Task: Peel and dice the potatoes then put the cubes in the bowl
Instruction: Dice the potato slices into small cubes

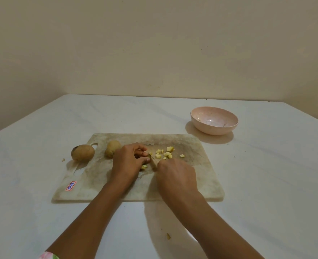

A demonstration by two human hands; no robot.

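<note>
Dotting the board, potato cubes lie outside the bowl.

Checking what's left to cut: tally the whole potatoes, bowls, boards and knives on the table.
Whole potatoes: 2
Bowl: 1
Board: 1
Knife: 1
Total: 5

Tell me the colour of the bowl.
The bowl is pale pink, seen in the head view.
</note>
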